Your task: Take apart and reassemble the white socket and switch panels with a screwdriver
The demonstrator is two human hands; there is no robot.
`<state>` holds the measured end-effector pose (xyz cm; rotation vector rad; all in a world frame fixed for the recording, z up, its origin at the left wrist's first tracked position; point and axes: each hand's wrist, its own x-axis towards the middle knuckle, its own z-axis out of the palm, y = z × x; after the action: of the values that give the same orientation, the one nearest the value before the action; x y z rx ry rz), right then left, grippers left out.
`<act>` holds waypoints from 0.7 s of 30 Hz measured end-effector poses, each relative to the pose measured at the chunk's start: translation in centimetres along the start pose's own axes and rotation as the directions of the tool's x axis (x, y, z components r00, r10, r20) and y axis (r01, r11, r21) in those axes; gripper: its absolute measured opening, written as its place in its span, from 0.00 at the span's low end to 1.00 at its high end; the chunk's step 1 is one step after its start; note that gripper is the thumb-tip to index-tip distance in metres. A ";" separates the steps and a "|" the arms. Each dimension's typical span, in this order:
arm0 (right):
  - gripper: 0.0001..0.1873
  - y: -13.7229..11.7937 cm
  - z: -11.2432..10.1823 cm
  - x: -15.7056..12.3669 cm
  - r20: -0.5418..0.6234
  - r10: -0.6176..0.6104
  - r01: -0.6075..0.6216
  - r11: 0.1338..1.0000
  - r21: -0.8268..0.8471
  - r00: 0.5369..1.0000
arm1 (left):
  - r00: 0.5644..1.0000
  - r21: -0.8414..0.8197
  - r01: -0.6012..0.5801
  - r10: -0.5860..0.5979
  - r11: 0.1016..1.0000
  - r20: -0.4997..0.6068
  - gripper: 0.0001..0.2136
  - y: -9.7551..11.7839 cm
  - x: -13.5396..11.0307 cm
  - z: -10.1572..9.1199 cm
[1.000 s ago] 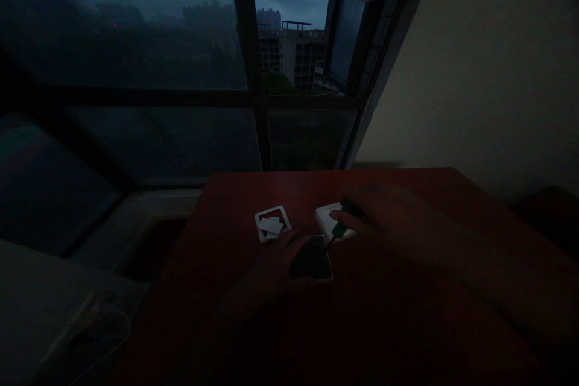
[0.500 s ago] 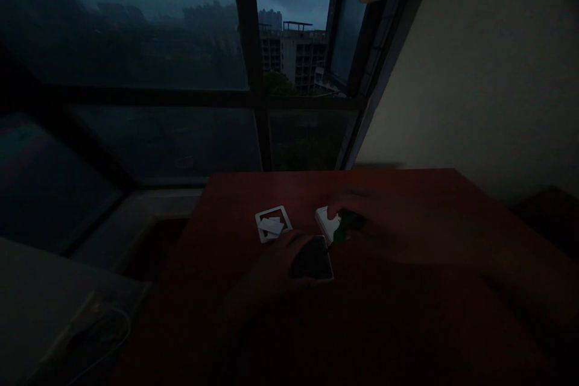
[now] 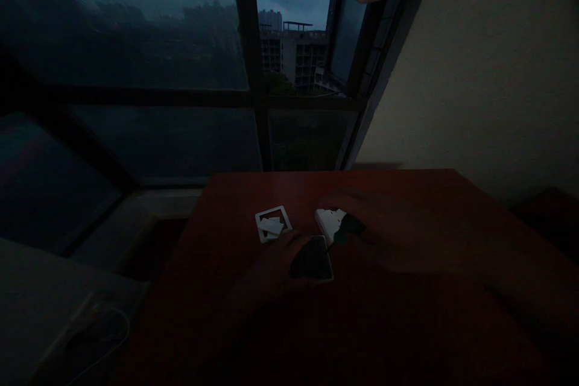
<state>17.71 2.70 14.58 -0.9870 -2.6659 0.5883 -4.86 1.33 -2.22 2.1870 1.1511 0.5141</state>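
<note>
In the dim light, my left hand (image 3: 275, 265) grips the left side of a flat, dark-faced rectangular piece (image 3: 313, 259) with a pale rim, resting on the table. My right hand (image 3: 375, 223) is to its right, closed around a dark green tool-like thing (image 3: 350, 226). A thin dark shaft runs from it down to the upper right edge of the dark-faced piece. Behind the green thing lies a white block (image 3: 331, 221), close under the right fingers. Beyond my left hand sits a square white frame (image 3: 257, 218) with small white pieces (image 3: 271, 227) inside its outline.
The red-brown table (image 3: 244, 190) reaches to the dark-framed window (image 3: 257, 96). A pale wall (image 3: 474, 84) stands on the right. Low on the left, a white cable (image 3: 126, 325) hangs beside the table.
My right fingers have shifted slightly left and lifted off the white block's face, showing more of it. The left hand and the dark-faced piece stay put.
</note>
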 end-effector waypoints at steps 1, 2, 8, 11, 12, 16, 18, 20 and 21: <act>0.21 0.0 0.0 0.0 -0.003 0.015 -0.015 1.000 -0.014 1.000 | 1.000 0.000 0.002 -0.002 1.000 0.002 0.37 0.0 0.0 0.0; 0.19 0.1 0.0 0.0 -0.010 0.033 -0.034 0.999 -0.030 0.999 | 1.000 -0.002 0.001 -0.001 1.000 0.004 0.37 0.0 0.0 0.0; 0.18 0.5 0.1 0.0 -0.010 0.042 -0.042 0.998 -0.051 0.999 | 1.000 -0.002 -0.007 0.007 1.000 0.006 0.36 0.5 0.0 -0.4; 0.15 0.2 -0.1 0.2 -0.007 0.089 -0.089 0.990 -0.111 0.996 | 1.000 0.002 0.005 -0.005 1.000 0.008 0.36 0.5 -0.1 -0.3; 0.13 0.1 -0.2 0.3 -0.014 0.120 -0.121 0.981 -0.153 0.993 | 1.000 0.004 0.008 -0.008 1.000 0.006 0.36 0.4 -0.1 -0.3; 0.11 0.1 -0.5 0.4 -0.030 0.240 -0.239 0.928 -0.286 0.970 | 0.999 0.012 0.034 -0.034 0.999 0.008 0.38 0.2 -0.1 -0.2; 0.10 0.3 -0.6 0.3 -0.007 0.202 -0.197 0.946 -0.258 0.979 | 0.999 0.011 0.033 -0.033 0.999 0.022 0.38 0.2 -0.1 -0.2; 0.16 0.4 -0.7 0.0 0.030 0.091 -0.084 0.977 -0.197 0.995 | 1.000 0.005 0.014 -0.015 1.000 0.024 0.37 0.2 -0.1 -0.2; 0.20 0.5 -0.7 -0.1 0.042 0.041 -0.033 0.984 -0.175 0.998 | 1.000 0.004 0.006 -0.006 1.000 0.019 0.37 0.2 -0.1 -0.2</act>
<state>18.31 3.14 15.01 -1.0830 -2.7831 0.3940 -4.90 1.28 -1.92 2.1863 1.1494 0.4871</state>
